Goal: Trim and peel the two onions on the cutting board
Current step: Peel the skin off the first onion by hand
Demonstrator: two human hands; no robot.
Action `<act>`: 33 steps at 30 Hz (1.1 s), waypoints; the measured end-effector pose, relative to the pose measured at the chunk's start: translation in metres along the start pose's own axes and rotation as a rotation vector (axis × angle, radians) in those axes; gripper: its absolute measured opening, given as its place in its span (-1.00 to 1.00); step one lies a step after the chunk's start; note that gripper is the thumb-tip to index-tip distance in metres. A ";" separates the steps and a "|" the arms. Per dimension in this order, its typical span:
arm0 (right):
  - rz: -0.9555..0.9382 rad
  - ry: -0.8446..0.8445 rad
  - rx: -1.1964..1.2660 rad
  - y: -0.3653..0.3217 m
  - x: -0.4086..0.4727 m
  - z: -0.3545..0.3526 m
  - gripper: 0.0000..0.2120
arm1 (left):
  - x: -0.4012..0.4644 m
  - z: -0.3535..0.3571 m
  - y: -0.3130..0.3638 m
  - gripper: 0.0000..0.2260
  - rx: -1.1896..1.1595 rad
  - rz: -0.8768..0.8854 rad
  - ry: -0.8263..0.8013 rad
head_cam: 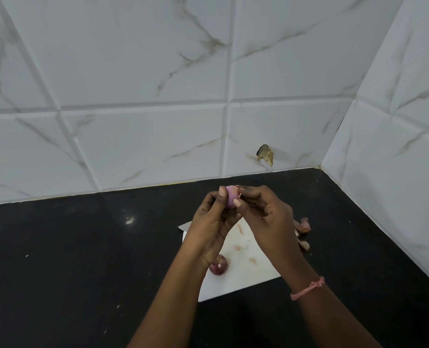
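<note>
Head view shows a small pale-purple onion (pixel 231 198) held up in the air above the far end of the board (pixel 248 270), between the two hands. The left hand (pixel 212 227) cups it from below and behind, fingers curled round it, with the thumb up its left face. The right hand (pixel 266 212) comes in from the right: its thumb and forefinger pinch at the onion's upper right edge, where a thin flap of skin seems to lift. So the onion lies left of the right fingertips and just beyond the left palm, touching both hands. Its long axis cannot be told, as too much of it is hidden. The left hand carries it and the right does the stripping, so the next pull, as I judge it, goes rightward and away from the left thumb.

What shows of the onion is smooth, glossy and light pink, which suggests the dry outer skin is mostly off. Whether its ends are trimmed cannot be seen.

A second onion (pixel 218 267) rests on the near left part of the board, partly behind the left wrist. It is darker red-purple and looks to keep its outer skin, so it appears to be still waiting its turn. Peel scraps (pixel 302 228) lie on the dark counter (pixel 83 247) just off the board's right edge. No knife is in sight. A pink thread band (pixel 307 288) circles the right wrist. Marbled white wall tiles (pixel 158 84) stand behind the counter.
</note>
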State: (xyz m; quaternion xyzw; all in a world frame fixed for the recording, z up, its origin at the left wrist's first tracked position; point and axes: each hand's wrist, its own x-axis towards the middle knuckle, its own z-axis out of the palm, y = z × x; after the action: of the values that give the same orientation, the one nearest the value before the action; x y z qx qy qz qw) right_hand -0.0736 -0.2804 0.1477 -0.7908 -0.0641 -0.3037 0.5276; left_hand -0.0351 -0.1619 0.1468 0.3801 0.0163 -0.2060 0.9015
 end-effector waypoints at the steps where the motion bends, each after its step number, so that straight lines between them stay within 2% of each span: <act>1: -0.011 0.007 -0.014 0.002 0.000 0.000 -0.78 | 0.000 0.000 0.000 -0.53 0.010 -0.005 0.008; 11: -0.028 0.042 -0.076 0.005 0.001 0.003 -0.91 | -0.002 0.003 0.000 -0.55 0.017 -0.013 0.043; 19: -0.003 -0.077 -0.245 0.015 0.009 -0.001 -0.93 | -0.001 -0.001 -0.001 -0.56 0.004 -0.048 0.034; 26: 0.092 0.203 -0.205 0.020 0.016 -0.017 -0.89 | 0.001 -0.003 -0.001 -0.50 0.046 -0.089 0.056; 30: 0.132 0.059 -0.241 0.020 0.017 -0.021 -0.80 | 0.002 -0.003 -0.001 -0.44 0.075 -0.089 0.076; 33: 0.114 -0.001 -0.062 0.008 0.012 -0.016 -0.80 | 0.001 -0.002 -0.001 -0.46 0.107 -0.074 0.075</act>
State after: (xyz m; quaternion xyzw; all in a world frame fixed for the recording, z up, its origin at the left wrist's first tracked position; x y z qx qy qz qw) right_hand -0.0669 -0.3004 0.1522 -0.8093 -0.0097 -0.2745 0.5192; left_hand -0.0341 -0.1618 0.1448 0.4345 0.0531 -0.2253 0.8704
